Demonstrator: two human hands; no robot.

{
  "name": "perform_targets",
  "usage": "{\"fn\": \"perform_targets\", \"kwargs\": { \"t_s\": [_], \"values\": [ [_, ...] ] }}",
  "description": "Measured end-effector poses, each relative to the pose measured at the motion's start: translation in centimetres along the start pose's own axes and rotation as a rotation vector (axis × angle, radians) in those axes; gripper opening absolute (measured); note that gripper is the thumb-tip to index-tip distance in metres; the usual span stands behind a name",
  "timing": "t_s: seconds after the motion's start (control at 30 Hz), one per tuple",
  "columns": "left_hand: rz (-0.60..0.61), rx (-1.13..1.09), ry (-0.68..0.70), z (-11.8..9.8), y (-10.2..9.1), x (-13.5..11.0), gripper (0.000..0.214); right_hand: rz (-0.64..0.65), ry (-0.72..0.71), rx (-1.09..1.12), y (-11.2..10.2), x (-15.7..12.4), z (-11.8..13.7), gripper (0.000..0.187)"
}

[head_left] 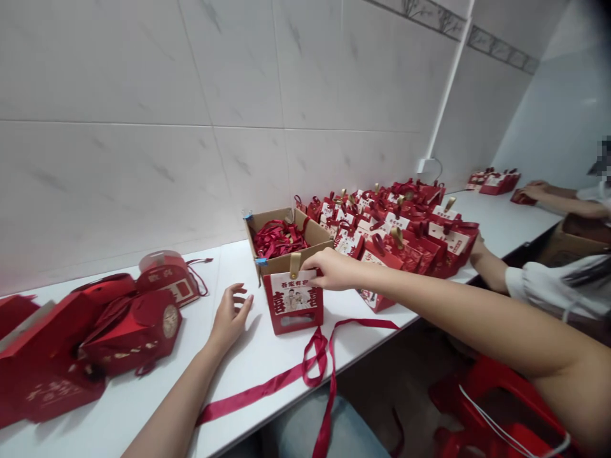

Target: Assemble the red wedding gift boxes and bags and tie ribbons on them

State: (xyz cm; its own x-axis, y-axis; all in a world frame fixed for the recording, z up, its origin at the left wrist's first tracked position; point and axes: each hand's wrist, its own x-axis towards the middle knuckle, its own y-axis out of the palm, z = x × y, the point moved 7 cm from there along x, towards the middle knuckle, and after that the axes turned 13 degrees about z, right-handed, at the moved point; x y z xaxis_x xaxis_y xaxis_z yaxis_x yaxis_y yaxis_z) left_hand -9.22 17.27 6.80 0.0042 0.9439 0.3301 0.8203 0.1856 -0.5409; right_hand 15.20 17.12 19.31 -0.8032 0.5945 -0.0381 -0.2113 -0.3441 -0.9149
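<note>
My right hand (330,268) pinches the top right corner of a small red gift box (296,312) with a printed white panel and a gold loop on top. The box stands upright at the table's front, against the near side of an open cardboard box (309,230). My left hand (233,312) rests on the table to the left of it, fingers apart and loosely bent, holding nothing. A long dark red ribbon (258,395) lies looped between my arms, with one end hanging over the table edge.
Inside the cardboard box is a tangle of red ribbons (279,238). Many red gift boxes (396,232) crowd the table to the right, where a co-worker's arm (489,267) reaches in. Larger red boxes (128,324) stand at left. Another person's hands (534,191) are farther right. Below is a red stool (506,381).
</note>
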Motion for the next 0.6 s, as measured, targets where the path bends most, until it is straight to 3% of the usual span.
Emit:
{"fn": "perform_targets", "kwargs": {
  "t_s": [0.1, 0.17, 0.33, 0.47, 0.5, 0.6],
  "values": [
    [-0.002, -0.003, -0.017, 0.1, -0.2, 0.2, 0.044, -0.107, 0.006, -0.011, -2.0, -2.1, 0.3, 0.021],
    [-0.005, -0.003, -0.027, 0.3, -0.3, 0.3, 0.046, -0.23, 0.013, 0.029, -4.4, -4.6, 0.4, 0.022],
    [-0.002, 0.004, -0.059, 0.8, -0.4, 0.5, 0.049, -0.781, 0.072, 0.242, -13.4, -14.6, -2.8, 0.024],
    [-0.003, 0.008, -0.082, 1.2, -0.5, 0.8, 0.053, -1.155, 0.408, -0.034, -19.2, -23.9, -8.4, 0.043],
    [-0.002, 0.008, -0.086, 1.2, -0.5, 0.8, 0.053, -1.198, 0.535, -0.126, -20.1, -25.9, -10.0, 0.045],
    [-0.006, 0.004, -0.101, 1.4, -0.6, 0.9, 0.054, -1.162, 0.97, -0.335, -21.7, -30.9, -15.2, 0.048]
  ]
}}
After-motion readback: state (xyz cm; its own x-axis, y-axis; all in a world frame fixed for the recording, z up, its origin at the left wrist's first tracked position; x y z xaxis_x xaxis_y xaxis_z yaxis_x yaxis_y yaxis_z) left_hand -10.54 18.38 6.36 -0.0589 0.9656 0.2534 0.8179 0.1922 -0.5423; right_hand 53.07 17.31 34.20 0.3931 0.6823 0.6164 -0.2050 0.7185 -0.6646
